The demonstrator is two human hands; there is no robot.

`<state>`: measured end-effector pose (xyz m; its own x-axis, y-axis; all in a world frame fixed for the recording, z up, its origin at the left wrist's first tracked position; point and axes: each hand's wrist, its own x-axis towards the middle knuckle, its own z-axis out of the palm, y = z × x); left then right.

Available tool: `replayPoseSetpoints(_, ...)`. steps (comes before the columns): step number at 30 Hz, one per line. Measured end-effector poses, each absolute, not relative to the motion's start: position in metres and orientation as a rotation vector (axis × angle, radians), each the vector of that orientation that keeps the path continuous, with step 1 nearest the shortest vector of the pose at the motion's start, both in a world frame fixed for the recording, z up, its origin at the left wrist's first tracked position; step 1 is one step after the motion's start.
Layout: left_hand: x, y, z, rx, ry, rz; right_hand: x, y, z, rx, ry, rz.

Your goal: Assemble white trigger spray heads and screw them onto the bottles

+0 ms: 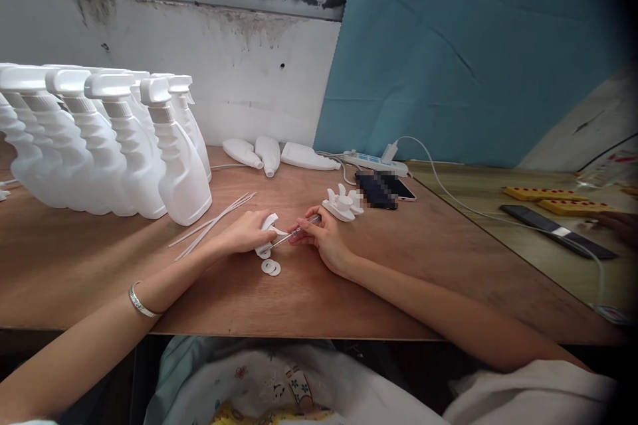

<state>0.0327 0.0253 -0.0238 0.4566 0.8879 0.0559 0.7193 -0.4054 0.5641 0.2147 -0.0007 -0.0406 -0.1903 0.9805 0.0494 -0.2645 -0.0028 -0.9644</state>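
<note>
My left hand (250,231) is closed around a white spray trigger head (270,221), holding it low over the wooden table. A screwdriver (284,239) with a clear handle and thin metal shaft is gripped in my right hand (321,239). Its tip reaches the lower end of the trigger head; whether it presses into it I cannot tell. Just below lie white ring washers (269,267), overlapping. Several more white spray trigger heads (343,204) sit in a cluster beyond my right hand. Thin white tubes (212,224) lie left of my left hand.
White spray bottles (184,179) stand in rows at the left. Capless white bottles (306,157) lie by the wall. A power strip (377,163), phones (377,190) and a white cable (448,196) are at the back right. Another person's hand (618,224) shows at the far right.
</note>
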Motion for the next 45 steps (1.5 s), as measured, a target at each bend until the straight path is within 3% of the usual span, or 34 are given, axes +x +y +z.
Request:
replayPoseSetpoints(13, 0.032, 0.026, -0.028, 2.229, 1.586, 0.576, 0.215, 0.0, -0.045, -0.968, -1.247, 1.147)
replayPoseSetpoints(18, 0.032, 0.029, -0.029, 2.105, 1.633, 0.692, 0.214, -0.002, -0.043, -0.985, -1.274, 1.242)
replayPoseSetpoints(28, 0.041, 0.033, -0.027, 0.957, 0.903, 0.854, 0.218, 0.009, -0.045, -0.998, -1.117, 1.329)
replayPoseSetpoints(40, 0.038, 0.029, -0.031, 1.186, 0.801, 0.918, 0.22, 0.008, -0.039, -1.116, -1.542, 1.343)
replayPoseSetpoints(45, 0.038, 0.032, -0.035, 1.308, 0.913, 0.81, 0.232, 0.016, -0.027, -1.337, -1.621, 0.942)
